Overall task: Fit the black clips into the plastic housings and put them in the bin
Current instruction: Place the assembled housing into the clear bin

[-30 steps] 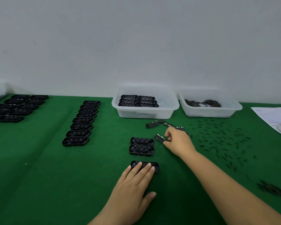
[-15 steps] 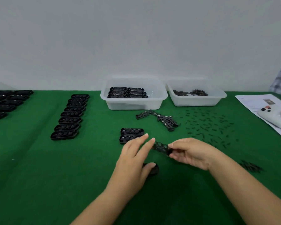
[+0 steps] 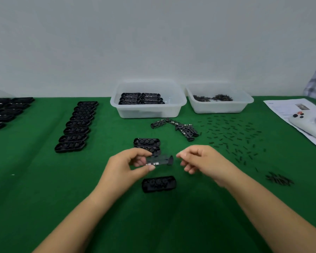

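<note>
- Landmark: the near housing (image 3: pixel 158 183), a black plastic housing lying flat on the green table cover (image 3: pixel 44 198), open side up, with nothing touching it.
- Left hand (image 3: pixel 128 166): raised above and just behind the near housing, thumb and fingers pinching the left end of a black clip (image 3: pixel 160 160). The clip is held roughly level and clear of the cover; it is blurred, so its detail cannot be read.
- Right hand (image 3: pixel 199 158): behind and to the right of the near housing, fingers loosely curled and holding nothing. Its fingertips are close to the clip's right end, with a gap between.
- Two more housings (image 3: pixel 147 145) lie side by side directly behind the near housing; the nearer one is partly hidden by the left hand.
- Loose clips (image 3: pixel 179 127) lie in a cluster farther behind and slightly right.
- Bin (image 3: pixel 148 101): clear plastic, well behind the near housing, holding stacked black assemblies.
- A second clear bin (image 3: pixel 219 99), behind and right, holds small dark parts.
- Small dark pieces (image 3: pixel 232 132) are scattered to the right rear.
- A row of housings (image 3: pixel 77 126) runs to the left rear.
- Paper sheet (image 3: pixel 288 110) and a white controller (image 3: pixel 310 125) sit far right.
</note>
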